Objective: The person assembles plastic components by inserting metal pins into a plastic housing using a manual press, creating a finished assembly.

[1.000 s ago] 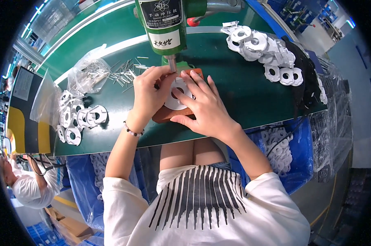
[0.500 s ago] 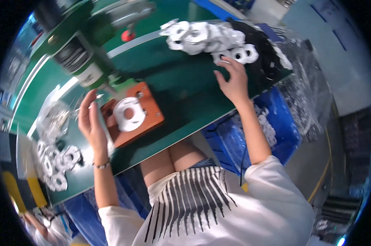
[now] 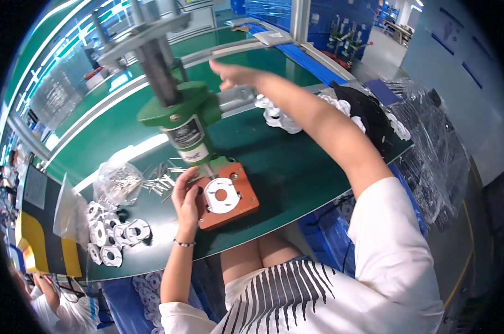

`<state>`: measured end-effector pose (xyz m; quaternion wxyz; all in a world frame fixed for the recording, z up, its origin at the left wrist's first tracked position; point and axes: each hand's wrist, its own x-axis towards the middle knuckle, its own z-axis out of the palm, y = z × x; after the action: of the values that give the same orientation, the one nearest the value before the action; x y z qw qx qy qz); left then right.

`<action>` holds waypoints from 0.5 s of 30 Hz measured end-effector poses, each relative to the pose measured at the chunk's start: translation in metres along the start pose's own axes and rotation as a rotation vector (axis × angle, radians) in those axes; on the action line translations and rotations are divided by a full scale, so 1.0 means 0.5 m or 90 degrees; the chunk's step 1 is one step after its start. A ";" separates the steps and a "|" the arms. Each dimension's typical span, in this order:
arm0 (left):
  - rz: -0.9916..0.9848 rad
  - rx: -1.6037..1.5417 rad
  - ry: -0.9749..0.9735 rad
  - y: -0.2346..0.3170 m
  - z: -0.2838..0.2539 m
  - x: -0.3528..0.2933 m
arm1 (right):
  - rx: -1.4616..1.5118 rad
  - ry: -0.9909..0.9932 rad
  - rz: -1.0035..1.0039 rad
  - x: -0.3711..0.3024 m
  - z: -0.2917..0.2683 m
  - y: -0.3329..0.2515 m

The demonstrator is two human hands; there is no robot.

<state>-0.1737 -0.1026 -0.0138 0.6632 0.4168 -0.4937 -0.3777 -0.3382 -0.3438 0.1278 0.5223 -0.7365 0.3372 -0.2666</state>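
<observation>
— Fingers (image 3: 182, 180) of the left hand (image 3: 186, 202): bent, with only a narrow gap to the thumb, at the left side of the orange block (image 3: 245, 195). Whether anything is pinched between them cannot be told.

— And the right hand (image 3: 239, 75)?

— Blurred; raised beyond the block, near the silver cylinder (image 3: 236, 99) of the green press (image 3: 179, 114). Its fingers appear loosely extended; any grip cannot be made out.

— Where is the workpiece?

— White ring part (image 3: 222, 208): flat on top of the block, the orange surface showing through its central hole.

— What adjoins it?

— Press: upright beyond the block, its metal punch (image 3: 208, 171) near the block's far edge.

— And farther out?

— Thin metal pins (image 3: 164, 182): scattered left of the block and slightly beyond it. Clear bag (image 3: 117, 183), containing more pins: farther left. White parts (image 3: 110, 255): clustered well left of the block. Second white pile (image 3: 283, 121): beyond the block and to its right, partly hidden by the right forearm. Green worktop (image 3: 288, 186): beneath the block.
</observation>
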 end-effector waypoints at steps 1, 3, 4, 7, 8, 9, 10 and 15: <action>-0.003 0.005 0.015 0.005 -0.008 -0.003 | 0.088 -0.126 0.140 0.021 0.028 0.023; 0.020 0.003 0.006 0.010 0.000 0.011 | 0.309 -0.211 0.315 0.080 0.018 0.108; 0.027 -0.028 -0.015 0.005 0.031 0.025 | 0.451 -0.167 0.354 0.120 -0.031 0.191; 0.015 -0.038 -0.001 0.002 0.009 0.017 | 0.111 -0.186 -0.448 0.147 -0.048 0.265; -0.004 0.001 0.072 0.024 -0.045 -0.019 | -0.102 -0.096 -0.420 0.033 0.079 0.059; -0.067 0.006 0.150 0.040 -0.071 -0.061 | -0.262 -0.279 -0.484 0.097 0.114 -0.007; -0.056 0.068 0.108 0.010 -0.049 -0.043 | 0.057 -0.254 -0.606 0.043 0.085 -0.060; 0.061 -0.035 -0.078 -0.028 0.023 -0.005 | 0.107 0.165 -0.338 0.040 -0.163 -0.350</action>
<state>-0.1868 -0.1075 -0.0255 0.6601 0.3504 -0.5422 -0.3841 -0.3480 -0.3678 0.3202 0.4461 -0.7130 0.1738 -0.5123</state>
